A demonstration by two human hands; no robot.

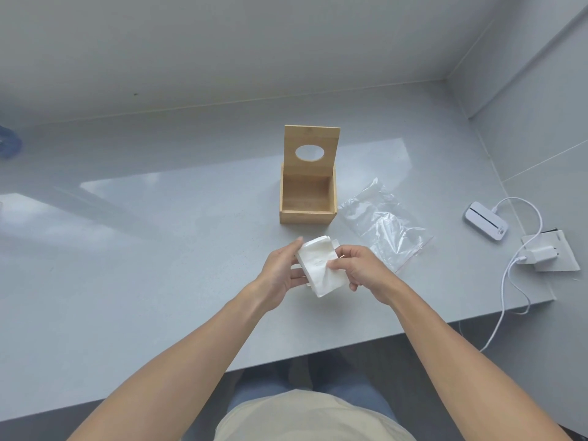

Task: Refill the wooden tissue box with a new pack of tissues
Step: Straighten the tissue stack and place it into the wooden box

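Observation:
The wooden tissue box stands on the grey counter, empty, its lid with an oval hole tipped up at the back. Just in front of the box, above the counter, I hold a white stack of tissues between both hands. My left hand grips its left side. My right hand pinches the top sheet at the right side. The tissues are out of their wrapper.
An empty clear plastic bag with a red zip edge lies right of the box. Further right are a white device, a white charger on a pad and a cable hanging over the counter edge. A blue object sits far left.

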